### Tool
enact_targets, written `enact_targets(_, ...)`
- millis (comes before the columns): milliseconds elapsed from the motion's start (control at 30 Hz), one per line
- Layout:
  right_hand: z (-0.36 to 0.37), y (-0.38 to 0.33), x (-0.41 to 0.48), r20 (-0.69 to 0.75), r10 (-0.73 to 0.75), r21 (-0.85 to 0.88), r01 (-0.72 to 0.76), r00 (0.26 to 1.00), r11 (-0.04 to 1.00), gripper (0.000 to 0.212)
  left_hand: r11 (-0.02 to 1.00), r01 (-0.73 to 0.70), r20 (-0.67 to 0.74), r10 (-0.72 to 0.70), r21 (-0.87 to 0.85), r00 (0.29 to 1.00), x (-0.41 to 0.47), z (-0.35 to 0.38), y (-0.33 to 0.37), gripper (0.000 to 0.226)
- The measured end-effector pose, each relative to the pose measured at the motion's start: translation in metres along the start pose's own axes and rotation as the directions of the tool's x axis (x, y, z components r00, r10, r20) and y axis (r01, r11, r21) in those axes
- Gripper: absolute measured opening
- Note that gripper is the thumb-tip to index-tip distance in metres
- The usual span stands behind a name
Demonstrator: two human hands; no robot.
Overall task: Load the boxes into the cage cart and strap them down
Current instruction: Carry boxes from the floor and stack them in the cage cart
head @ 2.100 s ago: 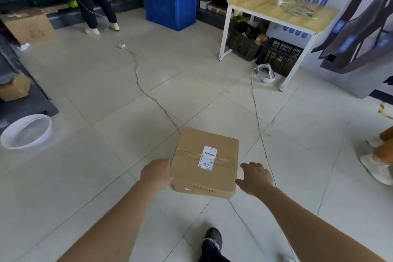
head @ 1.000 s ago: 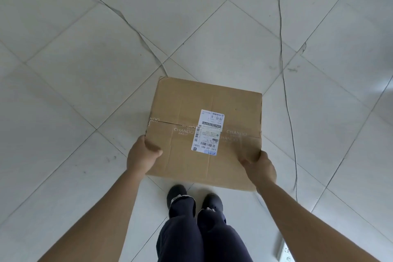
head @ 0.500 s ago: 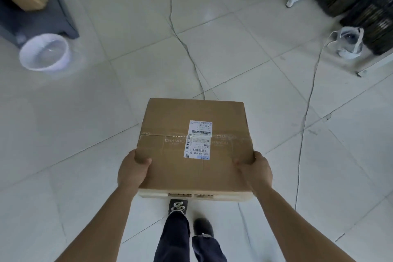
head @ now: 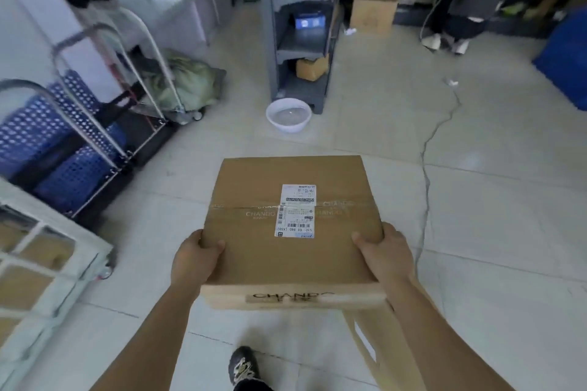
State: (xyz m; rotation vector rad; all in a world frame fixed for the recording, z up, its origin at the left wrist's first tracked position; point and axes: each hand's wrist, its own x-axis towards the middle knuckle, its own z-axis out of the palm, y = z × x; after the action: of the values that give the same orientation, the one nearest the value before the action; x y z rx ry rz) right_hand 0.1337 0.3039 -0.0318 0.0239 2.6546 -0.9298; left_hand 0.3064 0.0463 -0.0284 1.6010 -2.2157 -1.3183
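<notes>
A brown cardboard box (head: 292, 225) with a white shipping label on top is held level in front of me, off the floor. My left hand (head: 195, 259) grips its near left corner and my right hand (head: 382, 252) grips its near right corner. The white wire cage cart (head: 47, 267) stands at the lower left with brown boxes showing through its mesh. A second brown box (head: 378, 349) stands on the floor under my right forearm, partly hidden.
Folding trolleys with blue perforated panels (head: 63, 143) lean at the left. A white basin (head: 288, 114) lies on the floor before a grey shelf unit (head: 301, 25). A cable (head: 425, 174) runs across the tiles at right. Another person's legs (head: 457, 28) stand far right by a blue crate (head: 565, 57).
I have taken hold of the box, lifted it off the floor and turned left with it; the cage cart and trolleys have come into view.
</notes>
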Motion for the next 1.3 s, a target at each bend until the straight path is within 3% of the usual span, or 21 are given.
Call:
enact_targets(100,0.03,-0.069,-0.014,0.055,-0.139,-0.003,0.14,0.989,0.99,0.055,0.996,0.057,-0.13,-0.066,-0.072,0.989,0.002,-0.069,-0.022,0.025)
enact_targets(233,0.079,-0.157,-0.041,0.145,-0.314,0.014,0.315,0.938,0.949,0.05,0.979,0.098,-0.273,-0.145,-0.181,0.951,0.004,-0.158,-0.053,0.042)
enact_targets(433,0.158,-0.28,-0.098,0.238,-0.511,0.099,0.503,0.826,0.858,0.041,0.951,0.087,-0.466,-0.224,-0.297,0.856,0.011,-0.283,-0.104,0.06)
enact_targets(567,0.209,-0.347,-0.14,0.283,-0.593,0.134,0.582,0.753,0.802,0.04,0.941,0.079,-0.569,-0.264,-0.329,0.779,0.014,-0.352,-0.137,0.055)
enact_targets(900,0.305,-0.482,-0.22,0.367,-0.727,0.219,0.705,0.581,0.674,0.038,0.915,0.102,-0.703,-0.369,-0.391,0.608,0.029,-0.474,-0.197,0.052)
enact_targets(1300,0.413,-0.656,-0.262,0.416,-0.844,0.296,0.827,0.339,0.478,0.043,0.879,0.05,-0.783,-0.447,-0.474,0.432,0.114,-0.595,-0.239,0.054)
